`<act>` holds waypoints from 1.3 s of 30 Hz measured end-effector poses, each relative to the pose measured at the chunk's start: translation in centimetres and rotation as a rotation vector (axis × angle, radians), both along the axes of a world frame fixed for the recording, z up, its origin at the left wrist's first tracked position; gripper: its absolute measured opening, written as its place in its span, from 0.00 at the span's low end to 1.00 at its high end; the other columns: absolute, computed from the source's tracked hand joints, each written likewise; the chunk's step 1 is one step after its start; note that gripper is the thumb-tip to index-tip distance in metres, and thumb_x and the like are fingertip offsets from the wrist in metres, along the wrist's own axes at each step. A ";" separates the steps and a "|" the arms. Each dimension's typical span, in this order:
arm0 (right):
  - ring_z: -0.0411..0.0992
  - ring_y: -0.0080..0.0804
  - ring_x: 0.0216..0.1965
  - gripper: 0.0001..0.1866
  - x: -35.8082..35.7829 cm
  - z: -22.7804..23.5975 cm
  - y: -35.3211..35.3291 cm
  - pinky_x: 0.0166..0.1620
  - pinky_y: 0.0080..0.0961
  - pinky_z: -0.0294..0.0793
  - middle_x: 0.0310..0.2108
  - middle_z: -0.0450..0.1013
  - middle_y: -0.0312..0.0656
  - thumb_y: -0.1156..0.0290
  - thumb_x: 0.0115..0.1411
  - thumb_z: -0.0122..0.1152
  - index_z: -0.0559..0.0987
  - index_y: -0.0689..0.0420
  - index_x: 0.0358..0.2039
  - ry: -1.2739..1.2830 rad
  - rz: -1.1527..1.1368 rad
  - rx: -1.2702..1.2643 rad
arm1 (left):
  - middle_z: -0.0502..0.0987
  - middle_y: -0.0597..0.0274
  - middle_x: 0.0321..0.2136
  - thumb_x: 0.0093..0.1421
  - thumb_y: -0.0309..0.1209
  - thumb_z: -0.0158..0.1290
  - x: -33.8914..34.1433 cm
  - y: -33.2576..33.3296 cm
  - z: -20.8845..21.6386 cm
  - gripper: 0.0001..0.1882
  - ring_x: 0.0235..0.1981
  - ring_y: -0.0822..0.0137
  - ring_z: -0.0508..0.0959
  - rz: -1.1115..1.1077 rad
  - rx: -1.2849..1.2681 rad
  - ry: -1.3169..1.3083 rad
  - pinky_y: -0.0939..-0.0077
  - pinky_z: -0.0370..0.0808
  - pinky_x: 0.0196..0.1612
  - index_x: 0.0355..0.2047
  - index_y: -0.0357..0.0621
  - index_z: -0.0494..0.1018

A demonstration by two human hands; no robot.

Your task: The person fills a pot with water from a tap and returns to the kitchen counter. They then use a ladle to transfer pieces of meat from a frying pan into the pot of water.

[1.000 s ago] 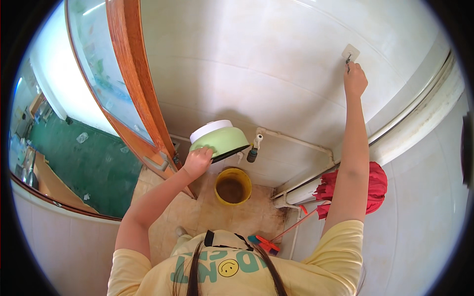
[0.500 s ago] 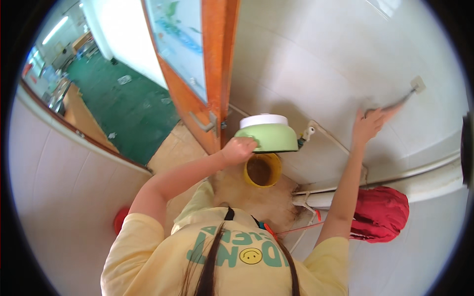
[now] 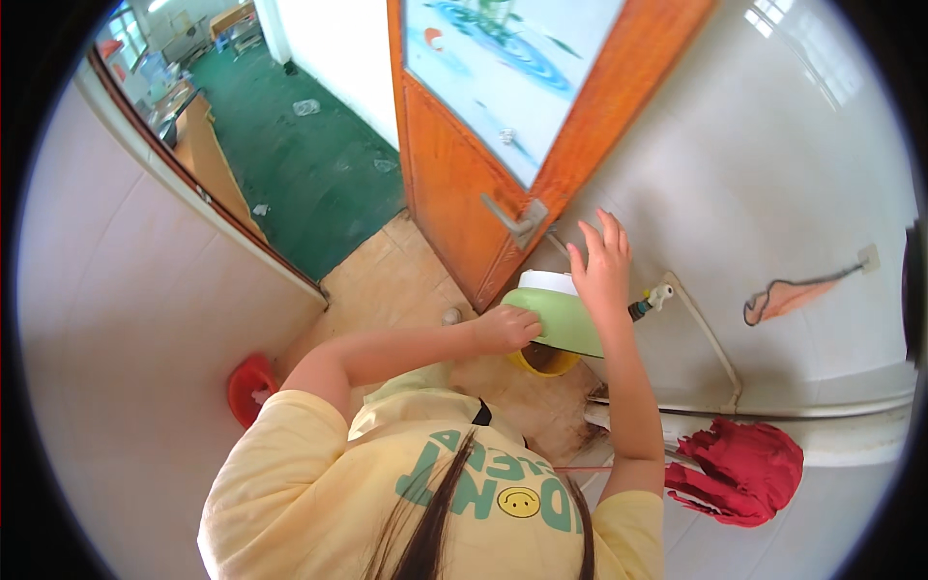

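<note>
- Left hand (image 3: 509, 329) is clamping the light-green cooking pot (image 3: 565, 324) at its 9 o'clock side; fingers are covering the gripping spot.
- Pot is lying at 3 o'clock from that fist, hanging in mid-air; left is the nearer hand, being in contact.
- Pot's white end (image 3: 546, 281) is pointing to 12, its wide, dark-edged end facing 6; can't tell if white is lid or base.
- Long axis is running across, roughly 9:30 to 3:30.
- Right hand (image 3: 604, 266) is holding nothing, fingers spreading apart toward 12; pot is sitting at 7 o'clock from its palm, touching or not: can't tell.
- Wall tap (image 3: 660, 295) is sticking out between 2 and 3 o'clock from pot.
- Yellow bucket (image 3: 544, 362) is showing at 7, partly hidden.
- Door lever (image 3: 522, 222) is standing at 11.
</note>
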State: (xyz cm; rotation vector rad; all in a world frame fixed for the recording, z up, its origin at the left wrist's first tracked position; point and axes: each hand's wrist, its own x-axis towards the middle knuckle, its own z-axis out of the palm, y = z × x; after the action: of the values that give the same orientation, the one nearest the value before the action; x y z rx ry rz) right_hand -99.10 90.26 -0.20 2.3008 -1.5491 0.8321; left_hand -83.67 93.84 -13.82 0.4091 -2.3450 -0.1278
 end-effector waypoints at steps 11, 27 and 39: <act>0.63 0.44 0.45 0.16 8.2 -6.7 -10.1 0.46 0.35 0.63 0.42 0.66 0.46 0.71 0.47 0.58 0.72 0.61 0.38 -0.027 0.135 0.169 | 0.65 0.60 0.18 0.36 0.26 0.52 19.7 -3.4 -4.4 0.11 0.21 0.61 0.71 0.485 0.147 -0.014 0.67 0.68 0.21 0.21 0.44 0.62; 0.60 0.44 0.48 0.28 9.9 -16.0 -22.2 0.51 0.38 0.55 0.48 0.62 0.45 0.69 0.44 0.61 0.64 0.55 0.48 0.288 -0.474 0.140 | 0.68 0.55 0.20 0.39 0.25 0.57 49.0 -15.8 -8.0 0.13 0.22 0.54 0.72 1.093 0.298 0.053 0.64 0.69 0.23 0.23 0.41 0.63; 0.61 0.51 0.40 0.25 17.2 -12.9 -26.4 0.42 0.48 0.59 0.38 0.63 0.52 0.62 0.41 0.58 0.68 0.59 0.41 0.382 -0.582 -0.015 | 0.69 0.54 0.18 0.42 0.27 0.55 58.1 -33.8 -9.2 0.11 0.22 0.54 0.73 1.405 0.345 0.233 0.63 0.70 0.23 0.20 0.40 0.63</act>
State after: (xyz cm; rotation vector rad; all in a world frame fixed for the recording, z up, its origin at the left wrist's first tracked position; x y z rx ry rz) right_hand -81.85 63.88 -13.09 1.7036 -1.8540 0.2374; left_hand -25.52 60.00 -22.99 1.9354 -1.3542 0.0999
